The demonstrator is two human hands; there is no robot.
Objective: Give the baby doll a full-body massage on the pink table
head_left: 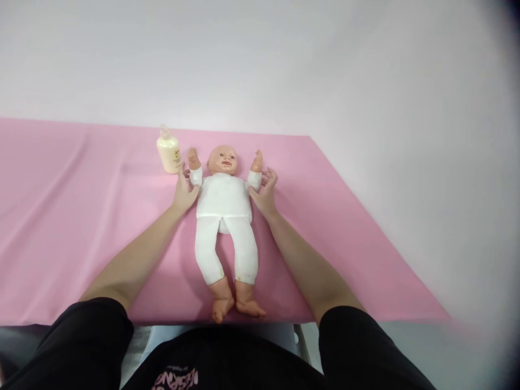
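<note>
Up close, the fingers (pixel 183 179) of the left hand (pixel 184 194) are spread open and rest against the side of a baby doll (pixel 224 200), just under its raised arm. Opposite, the right hand (pixel 265 194) also has its fingers loosely open, touching the doll's other side below the other raised arm. Neither hand grips anything. Dressed in white, the doll lies face up on a desk covered by a pink cloth (pixel 73 216). A cream pump bottle (pixel 169 151) stands just beside the left hand.
</note>
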